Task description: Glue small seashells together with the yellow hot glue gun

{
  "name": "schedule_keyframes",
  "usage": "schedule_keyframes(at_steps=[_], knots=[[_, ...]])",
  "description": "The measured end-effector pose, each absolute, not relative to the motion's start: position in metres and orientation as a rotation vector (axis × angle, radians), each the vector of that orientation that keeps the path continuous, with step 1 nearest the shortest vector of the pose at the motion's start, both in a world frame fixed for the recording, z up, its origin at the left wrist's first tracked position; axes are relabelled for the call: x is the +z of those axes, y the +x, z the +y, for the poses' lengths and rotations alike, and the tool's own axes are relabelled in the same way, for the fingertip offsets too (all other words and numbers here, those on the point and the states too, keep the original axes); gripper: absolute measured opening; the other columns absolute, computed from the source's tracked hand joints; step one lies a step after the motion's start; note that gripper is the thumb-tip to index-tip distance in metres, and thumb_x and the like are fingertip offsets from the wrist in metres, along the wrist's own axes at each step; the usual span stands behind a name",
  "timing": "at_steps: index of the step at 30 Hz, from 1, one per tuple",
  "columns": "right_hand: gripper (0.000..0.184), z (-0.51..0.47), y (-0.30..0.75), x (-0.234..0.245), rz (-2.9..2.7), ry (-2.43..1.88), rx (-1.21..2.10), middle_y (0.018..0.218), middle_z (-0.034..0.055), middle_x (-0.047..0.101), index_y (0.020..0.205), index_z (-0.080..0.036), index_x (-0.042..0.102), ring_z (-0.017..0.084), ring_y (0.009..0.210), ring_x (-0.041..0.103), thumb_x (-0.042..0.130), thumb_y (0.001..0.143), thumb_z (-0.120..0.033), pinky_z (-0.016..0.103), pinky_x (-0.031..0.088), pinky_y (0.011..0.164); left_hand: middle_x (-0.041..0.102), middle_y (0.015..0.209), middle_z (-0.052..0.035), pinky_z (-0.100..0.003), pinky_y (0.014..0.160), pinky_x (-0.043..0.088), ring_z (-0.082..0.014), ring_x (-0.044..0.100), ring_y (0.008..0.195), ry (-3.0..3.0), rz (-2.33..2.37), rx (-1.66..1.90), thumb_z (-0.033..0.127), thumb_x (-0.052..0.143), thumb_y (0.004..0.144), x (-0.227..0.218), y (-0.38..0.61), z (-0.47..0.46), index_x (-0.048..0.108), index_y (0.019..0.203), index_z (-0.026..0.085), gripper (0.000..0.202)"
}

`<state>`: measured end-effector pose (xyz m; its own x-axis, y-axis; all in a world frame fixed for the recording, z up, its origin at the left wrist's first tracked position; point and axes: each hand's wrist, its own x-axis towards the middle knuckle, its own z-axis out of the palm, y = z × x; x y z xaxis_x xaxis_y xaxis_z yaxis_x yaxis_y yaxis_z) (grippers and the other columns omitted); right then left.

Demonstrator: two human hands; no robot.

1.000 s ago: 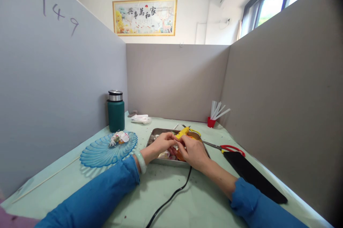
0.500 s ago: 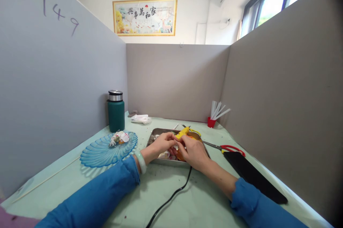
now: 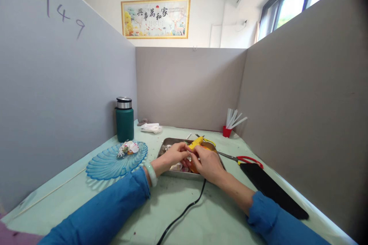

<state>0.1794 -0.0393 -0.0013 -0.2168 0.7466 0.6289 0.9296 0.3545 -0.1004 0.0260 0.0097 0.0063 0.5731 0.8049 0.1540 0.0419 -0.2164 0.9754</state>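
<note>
My left hand (image 3: 176, 154) and my right hand (image 3: 208, 162) meet above a metal tray (image 3: 184, 175), fingertips pinched together. Between them is something small and whitish, mostly hidden by the fingers, too small to name. Just behind the fingers lies a yellow glue gun (image 3: 196, 142) in the tray, and a black cord (image 3: 184, 211) runs from the tray toward me. Whitish shells (image 3: 176, 166) show in the tray under my left hand. On the left, a blue fluted glass plate (image 3: 106, 164) carries a small cluster of shells (image 3: 128, 148).
A green bottle (image 3: 124, 124) stands behind the plate. White packets (image 3: 151, 127) lie at the back. A red cup (image 3: 227, 132) holds several white sticks (image 3: 234, 118). Red-handled scissors (image 3: 249, 160) and a black flat slab (image 3: 273, 189) lie at right. Grey partitions (image 3: 189, 87) enclose the table.
</note>
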Motion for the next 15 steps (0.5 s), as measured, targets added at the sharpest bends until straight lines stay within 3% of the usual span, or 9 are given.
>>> schedule_keyframes(at_steps=[15], knots=[[0.025,-0.0393,0.1791,-0.0005,-2.057,-1.473,-0.399,0.068,0.0006,0.060,0.080,-0.019,0.052,0.013,0.063,0.054,0.035,0.088,-0.035,0.023,0.026,0.056,0.058,0.053,-0.0008,-0.024,0.048,0.047,-0.0132,0.059,0.046,1.672,0.739,0.802,0.016,0.054,0.071,0.0064,0.0263,0.0100,0.049,0.084,0.012,0.014]])
